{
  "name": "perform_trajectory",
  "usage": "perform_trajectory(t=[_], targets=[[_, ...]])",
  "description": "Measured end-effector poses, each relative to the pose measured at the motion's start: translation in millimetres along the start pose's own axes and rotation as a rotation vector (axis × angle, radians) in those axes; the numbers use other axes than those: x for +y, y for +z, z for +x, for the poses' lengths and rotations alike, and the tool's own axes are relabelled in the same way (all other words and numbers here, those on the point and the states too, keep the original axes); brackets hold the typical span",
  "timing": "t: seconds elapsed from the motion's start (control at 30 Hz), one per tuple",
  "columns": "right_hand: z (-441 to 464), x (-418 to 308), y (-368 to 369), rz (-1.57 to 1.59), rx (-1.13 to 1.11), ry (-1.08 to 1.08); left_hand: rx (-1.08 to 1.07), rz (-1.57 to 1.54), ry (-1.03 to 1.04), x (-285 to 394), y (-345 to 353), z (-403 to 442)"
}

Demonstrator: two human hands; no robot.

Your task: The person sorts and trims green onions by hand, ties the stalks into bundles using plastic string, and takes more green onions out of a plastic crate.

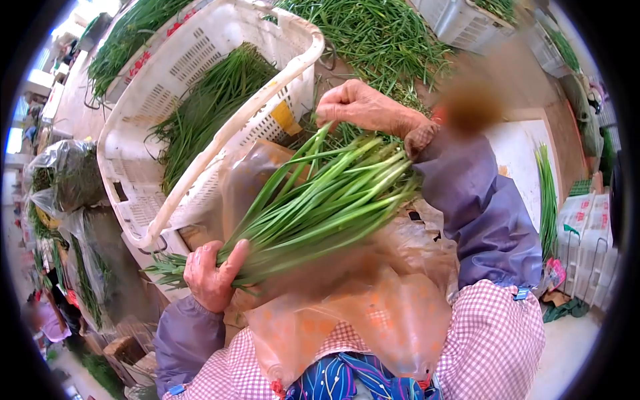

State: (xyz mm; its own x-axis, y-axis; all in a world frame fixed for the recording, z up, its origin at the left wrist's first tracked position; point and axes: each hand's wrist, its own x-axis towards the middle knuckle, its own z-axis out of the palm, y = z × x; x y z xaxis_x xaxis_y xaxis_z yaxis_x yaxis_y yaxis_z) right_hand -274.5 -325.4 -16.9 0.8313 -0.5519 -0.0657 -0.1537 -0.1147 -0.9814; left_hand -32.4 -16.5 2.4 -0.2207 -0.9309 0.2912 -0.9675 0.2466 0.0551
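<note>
My left hand [212,273] is wrapped round the leafy end of a bunch of garlic chives [327,193], at the lower left. The bunch slants up to the right across my lap, its pale stem ends near my right forearm. Above the bunch, my right hand [363,108] is closed, thumb and fingers pressed together. A single green leaf rises from the bunch to its fingertips. Under the bunch, a clear plastic apron [373,307] with orange print covers my lap.
A white plastic basket [143,143] with chives [220,107] inside stands at the front left. A heap of loose chives [373,40] lies beyond. At the right are a white board [517,150] and more chives [547,200]. Plastic-wrapped bundles [73,173] stand at the far left.
</note>
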Motion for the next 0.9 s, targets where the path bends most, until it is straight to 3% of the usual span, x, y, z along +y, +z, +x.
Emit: perform_trajectory(t=[0.07, 0.13, 0.23, 0.3, 0.33, 0.4, 0.47, 0.5, 0.57, 0.67, 0.73, 0.77, 0.9], targets=[[7, 6, 3, 0.078, -0.011, 0.05, -0.025, 0.005, 0.008, -1, -3, 1], [-3, 15, -10, 0.265, 0.291, -0.043, -0.012, -0.015, -0.003, -2, -1, 2], [-23, 25, -54, 0.511, 0.478, -0.024, -0.008, -0.038, -0.002, -5, 1, 0], [-38, 22, -62, -0.608, 0.404, 0.205, -0.008, -0.045, 0.002, -7, 0, 3], [-45, 8, -43, -0.602, 0.434, 0.132, -0.024, -0.033, 0.014, -7, -3, 5], [-47, -29, -25, -0.639, 0.157, -0.059, -0.048, -0.028, 0.025, -6, -4, 5], [-39, -45, -10, -0.536, -0.175, 0.254, -0.048, -0.027, 0.027, -5, -5, 7], [-46, -55, 0, -0.567, -0.119, -0.077, -0.057, -0.021, 0.039, -4, -7, 9], [-53, -60, 20, -0.48, -0.011, -0.453, -0.069, -0.008, 0.044, -2, -10, 11], [-46, -48, 30, -0.417, 0.099, -0.582, -0.07, -0.015, 0.017, -1, -10, 7], [-36, -18, 29, -0.086, 0.123, -0.048, -0.063, -0.04, 0.011, -1, -7, 5], [-37, -12, 28, 0.083, 0.206, -0.024, -0.056, -0.053, 0.004, -2, -6, 5], [-52, -3, 2, 0.216, 0.471, 0.001, -0.104, -0.118, 0.006, -3, -7, 10]])
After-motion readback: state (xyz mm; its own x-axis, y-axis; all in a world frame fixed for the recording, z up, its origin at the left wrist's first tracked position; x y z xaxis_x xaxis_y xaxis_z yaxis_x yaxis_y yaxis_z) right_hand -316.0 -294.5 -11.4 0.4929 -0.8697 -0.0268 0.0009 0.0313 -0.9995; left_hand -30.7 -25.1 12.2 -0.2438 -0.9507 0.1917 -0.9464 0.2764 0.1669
